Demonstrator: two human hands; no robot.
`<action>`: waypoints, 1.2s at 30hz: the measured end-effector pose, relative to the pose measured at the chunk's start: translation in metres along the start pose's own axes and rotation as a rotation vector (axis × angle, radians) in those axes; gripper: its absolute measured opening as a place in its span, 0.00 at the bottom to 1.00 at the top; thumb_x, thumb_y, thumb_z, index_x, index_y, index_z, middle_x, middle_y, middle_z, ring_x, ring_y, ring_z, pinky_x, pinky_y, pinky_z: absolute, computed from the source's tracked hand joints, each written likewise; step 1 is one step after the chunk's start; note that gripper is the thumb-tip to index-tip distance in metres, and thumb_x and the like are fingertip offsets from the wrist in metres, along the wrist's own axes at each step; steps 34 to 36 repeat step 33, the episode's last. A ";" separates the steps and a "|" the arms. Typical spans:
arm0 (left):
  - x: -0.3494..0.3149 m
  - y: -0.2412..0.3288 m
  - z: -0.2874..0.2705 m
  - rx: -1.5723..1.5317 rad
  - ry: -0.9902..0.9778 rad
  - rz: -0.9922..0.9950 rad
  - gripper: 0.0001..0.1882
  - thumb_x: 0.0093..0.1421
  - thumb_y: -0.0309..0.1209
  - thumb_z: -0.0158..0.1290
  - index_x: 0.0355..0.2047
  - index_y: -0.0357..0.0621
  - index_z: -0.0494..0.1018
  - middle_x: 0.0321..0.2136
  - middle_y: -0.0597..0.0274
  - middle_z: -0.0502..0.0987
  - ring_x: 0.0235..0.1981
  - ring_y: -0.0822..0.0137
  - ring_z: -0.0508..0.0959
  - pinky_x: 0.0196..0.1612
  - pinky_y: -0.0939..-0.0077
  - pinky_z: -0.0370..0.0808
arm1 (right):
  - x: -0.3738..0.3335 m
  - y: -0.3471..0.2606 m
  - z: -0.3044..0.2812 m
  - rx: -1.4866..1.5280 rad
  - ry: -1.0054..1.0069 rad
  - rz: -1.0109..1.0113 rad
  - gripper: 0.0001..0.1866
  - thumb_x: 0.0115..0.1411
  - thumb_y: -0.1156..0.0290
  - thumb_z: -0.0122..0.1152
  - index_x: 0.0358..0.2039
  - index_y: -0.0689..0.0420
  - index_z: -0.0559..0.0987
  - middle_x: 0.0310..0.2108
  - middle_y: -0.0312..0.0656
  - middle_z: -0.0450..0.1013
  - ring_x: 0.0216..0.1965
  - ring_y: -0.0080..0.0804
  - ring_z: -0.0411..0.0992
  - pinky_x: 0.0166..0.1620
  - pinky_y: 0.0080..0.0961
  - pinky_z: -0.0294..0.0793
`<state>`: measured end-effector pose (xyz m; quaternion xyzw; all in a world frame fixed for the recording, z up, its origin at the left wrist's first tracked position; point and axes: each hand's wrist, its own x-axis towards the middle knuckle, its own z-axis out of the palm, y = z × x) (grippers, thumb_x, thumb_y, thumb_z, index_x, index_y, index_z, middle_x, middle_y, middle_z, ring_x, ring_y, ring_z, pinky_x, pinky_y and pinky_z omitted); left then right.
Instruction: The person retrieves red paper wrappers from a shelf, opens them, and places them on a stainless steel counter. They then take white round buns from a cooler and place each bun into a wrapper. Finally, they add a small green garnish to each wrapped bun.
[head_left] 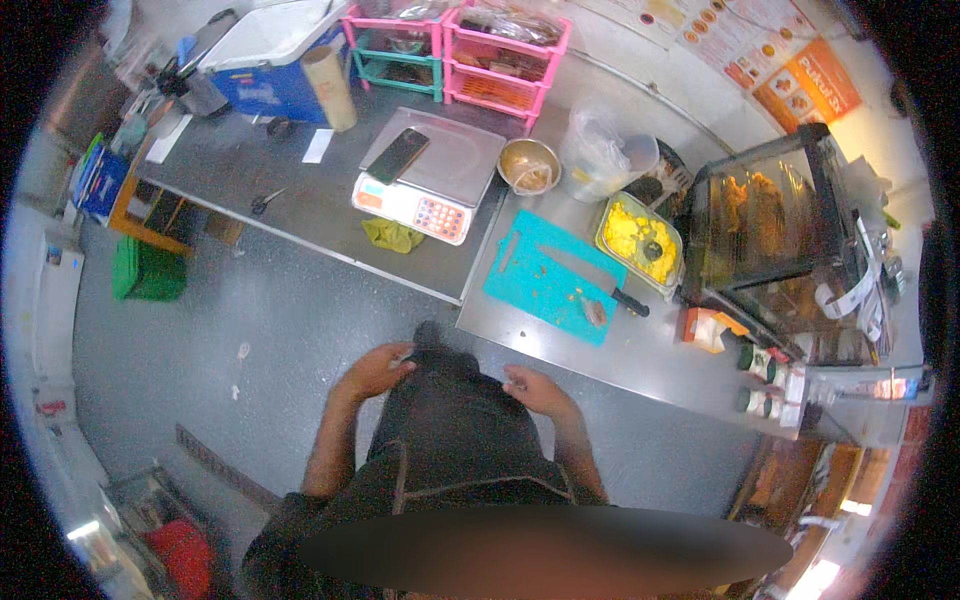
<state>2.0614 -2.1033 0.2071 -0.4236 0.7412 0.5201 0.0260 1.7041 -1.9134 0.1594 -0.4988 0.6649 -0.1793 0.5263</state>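
My left hand (378, 371) hangs beside the front of my dark apron (450, 410), thumb and fingers loosely curled and apart, with nothing seen in it. On the other side of the apron, my right hand (538, 389) is half curled and also looks empty; its inner fingers are partly hidden. Both are below the counter's front edge, apart from the things on it. Nearest beyond them lies a turquoise cutting board (545, 300) with crumbs and a small brownish piece (594, 312). A black-handled knife (580, 268) rests across the board, its handle past the right edge.
A white scale (440, 150) carries a phone (399, 155); a yellow-green cloth (392, 236) lies before it. Right of the scale are a metal bowl (530, 166), a tray of yellow food (638, 240) and a glass display case (760, 220). Scissors (266, 200) lie left. Drawers (505, 60) stand behind.
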 end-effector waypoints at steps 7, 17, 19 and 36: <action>-0.107 -0.043 -0.077 0.018 0.659 -0.160 0.26 0.68 0.33 0.60 0.65 0.44 0.72 0.62 0.45 0.75 0.62 0.46 0.76 0.65 0.56 0.72 | 0.027 -0.053 -0.041 -0.323 0.258 -0.235 0.27 0.68 0.62 0.65 0.64 0.59 0.76 0.57 0.55 0.78 0.55 0.47 0.79 0.60 0.41 0.77; -0.327 -0.158 -0.103 0.141 1.548 -0.168 0.28 0.69 0.27 0.55 0.69 0.38 0.66 0.68 0.45 0.68 0.71 0.46 0.66 0.73 0.53 0.59 | 0.098 -0.190 0.052 -0.195 0.143 -0.298 0.26 0.68 0.58 0.63 0.63 0.55 0.77 0.56 0.55 0.79 0.58 0.52 0.77 0.63 0.45 0.74; -0.407 -0.197 -0.095 0.517 1.562 -0.229 0.29 0.70 0.29 0.55 0.70 0.36 0.64 0.69 0.45 0.67 0.72 0.47 0.65 0.74 0.53 0.59 | 0.118 -0.226 0.116 -0.299 0.049 -0.377 0.26 0.68 0.58 0.63 0.63 0.56 0.76 0.56 0.56 0.78 0.58 0.53 0.76 0.63 0.47 0.74; -0.763 -0.303 -0.129 0.332 2.406 -0.554 0.26 0.74 0.33 0.55 0.69 0.39 0.68 0.67 0.50 0.72 0.63 0.55 0.75 0.67 0.59 0.71 | 0.254 -0.410 0.500 -0.462 -0.951 -0.920 0.32 0.70 0.55 0.62 0.70 0.54 0.70 0.65 0.53 0.73 0.65 0.51 0.71 0.68 0.45 0.69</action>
